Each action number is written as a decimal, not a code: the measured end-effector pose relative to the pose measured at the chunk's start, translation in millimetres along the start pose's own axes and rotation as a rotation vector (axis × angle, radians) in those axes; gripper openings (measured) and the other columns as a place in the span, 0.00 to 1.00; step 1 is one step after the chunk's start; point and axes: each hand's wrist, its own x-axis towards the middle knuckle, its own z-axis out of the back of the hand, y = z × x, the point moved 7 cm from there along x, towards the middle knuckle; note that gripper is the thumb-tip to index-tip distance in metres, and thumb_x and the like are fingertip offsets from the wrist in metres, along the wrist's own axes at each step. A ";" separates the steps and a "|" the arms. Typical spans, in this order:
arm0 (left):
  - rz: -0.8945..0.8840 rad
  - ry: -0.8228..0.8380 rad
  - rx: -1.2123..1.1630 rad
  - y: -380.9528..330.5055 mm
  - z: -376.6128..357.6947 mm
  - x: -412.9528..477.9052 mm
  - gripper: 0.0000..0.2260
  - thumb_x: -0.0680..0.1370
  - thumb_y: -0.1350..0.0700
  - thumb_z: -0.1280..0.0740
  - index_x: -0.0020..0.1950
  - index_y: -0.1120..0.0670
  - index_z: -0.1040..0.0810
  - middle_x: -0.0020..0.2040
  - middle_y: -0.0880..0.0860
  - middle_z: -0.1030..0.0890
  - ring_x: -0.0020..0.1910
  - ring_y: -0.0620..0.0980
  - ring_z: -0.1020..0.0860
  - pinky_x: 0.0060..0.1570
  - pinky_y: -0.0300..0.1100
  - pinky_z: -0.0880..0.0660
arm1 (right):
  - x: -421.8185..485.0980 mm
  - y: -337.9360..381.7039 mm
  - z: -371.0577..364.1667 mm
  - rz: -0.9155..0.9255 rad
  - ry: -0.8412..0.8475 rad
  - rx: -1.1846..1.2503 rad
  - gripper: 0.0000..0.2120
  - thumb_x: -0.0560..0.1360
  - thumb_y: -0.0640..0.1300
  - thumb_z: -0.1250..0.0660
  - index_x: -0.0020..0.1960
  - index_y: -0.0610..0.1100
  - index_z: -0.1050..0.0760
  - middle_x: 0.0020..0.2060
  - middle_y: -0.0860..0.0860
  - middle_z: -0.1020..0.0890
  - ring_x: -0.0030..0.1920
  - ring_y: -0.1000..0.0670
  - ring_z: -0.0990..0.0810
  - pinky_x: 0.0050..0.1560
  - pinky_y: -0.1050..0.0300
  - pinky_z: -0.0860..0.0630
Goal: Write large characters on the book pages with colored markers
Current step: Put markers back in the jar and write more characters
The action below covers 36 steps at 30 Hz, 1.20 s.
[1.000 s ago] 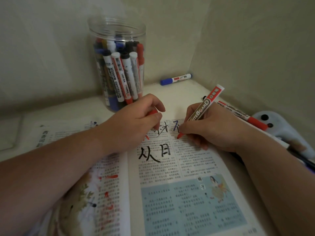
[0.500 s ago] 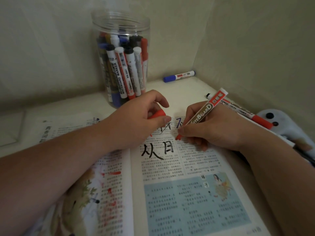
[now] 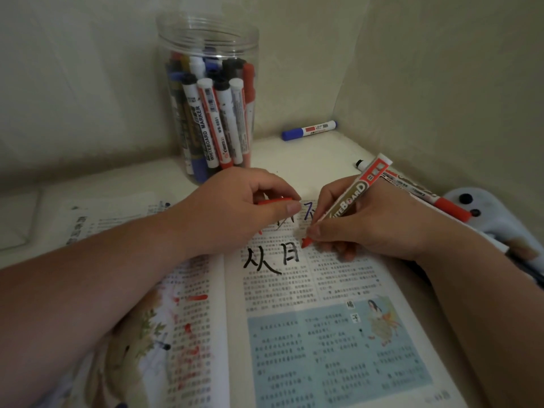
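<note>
the book (image 3: pixel 323 343) lies open and flat, and i place everything from it. the right hand (image 3: pixel 374 225) rests its heel and curled lower fingers on the book's right page, near the top. it pinches an uncapped red marker (image 3: pixel 353 192) low on the barrel between thumb and forefinger. the barrel leans back over the knuckles, away from the book's gutter, so the red tip (image 3: pixel 306 242) comes down at a slant just right of the two black characters (image 3: pixel 270 257) on that page. i judge the low grip is for control, since a fat tip on thin printed paper wants a short, steady lever.

the left hand (image 3: pixel 235 210) sits over the gutter at the book's top, fingers curled round a red cap (image 3: pixel 275 201) with the thumb laid along it. i take it to serve two ends there: the cap is ready for closing, and the hand's weight holds the pages flat.

a blue character (image 3: pixel 309 212) shows on the right page between the two hands, and red marks (image 3: pixel 197 298) dot the left page.

just beyond the book's top edge stands an open clear jar (image 3: pixel 206 28) packed with markers, near enough for a quick colour swap. past the top right corner lies a blue marker (image 3: pixel 309 130). off the right edge, behind the writing hand, lie more loose markers (image 3: pixel 424 192) beside a pale soft toy (image 3: pixel 485 222).

from here i see no red stroke at the tip, so i read this as the start of a red character.
</note>
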 end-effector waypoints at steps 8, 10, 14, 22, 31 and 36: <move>-0.050 -0.007 -0.022 -3.8 0.3 0.1 0.09 0.76 0.42 0.32 0.54 0.40 0.16 0.47 0.38 0.17 0.50 0.34 0.21 0.48 0.23 0.30 | 0.7 -0.9 4.1 -0.031 -0.044 -0.021 0.10 0.72 0.37 0.24 0.41 0.32 0.23 0.35 0.34 0.17 0.27 0.47 0.22 0.27 0.58 0.24; -0.043 -0.003 -0.014 -1.5 0.1 0.5 0.08 0.75 0.42 0.30 0.53 0.39 0.17 0.47 0.39 0.17 0.50 0.36 0.21 0.47 0.25 0.30 | 2.5 -2.8 6.3 -0.046 -0.064 -0.069 0.09 0.73 0.35 0.26 0.39 0.34 0.25 0.30 0.37 0.19 0.25 0.47 0.22 0.27 0.57 0.25; -0.010 -0.058 -0.025 5.0 3.7 0.4 0.08 0.72 0.42 0.26 0.51 0.37 0.18 0.43 0.41 0.17 0.43 0.43 0.19 0.44 0.35 0.23 | 4.5 -6.5 12.7 -0.071 -0.121 -0.117 0.10 0.73 0.34 0.28 0.36 0.38 0.26 0.29 0.39 0.19 0.24 0.46 0.22 0.25 0.58 0.26; 0.029 -0.081 -0.121 10.4 4.0 1.9 0.07 0.74 0.47 0.25 0.51 0.42 0.17 0.35 0.36 0.19 0.31 0.37 0.23 0.34 0.31 0.28 | -1.7 -3.6 6.6 -0.033 -0.018 0.034 0.08 0.73 0.32 0.27 0.39 0.31 0.24 0.34 0.33 0.18 0.28 0.46 0.23 0.29 0.56 0.23; 0.031 -0.054 -0.129 12.6 1.9 1.8 0.08 0.74 0.47 0.26 0.52 0.44 0.17 0.36 0.41 0.18 0.31 0.40 0.24 0.34 0.33 0.28 | 0.3 -4.6 6.4 -0.038 -0.025 -0.015 0.09 0.72 0.32 0.26 0.40 0.29 0.26 0.35 0.31 0.19 0.29 0.45 0.23 0.31 0.53 0.22; 0.060 -0.063 -0.143 12.3 3.4 1.3 0.08 0.75 0.47 0.26 0.53 0.44 0.18 0.39 0.39 0.17 0.31 0.39 0.22 0.33 0.32 0.26 | -3.6 1.3 0.6 0.004 0.088 0.004 0.12 0.69 0.38 0.21 0.41 0.31 0.21 0.34 0.36 0.17 0.31 0.45 0.21 0.32 0.55 0.22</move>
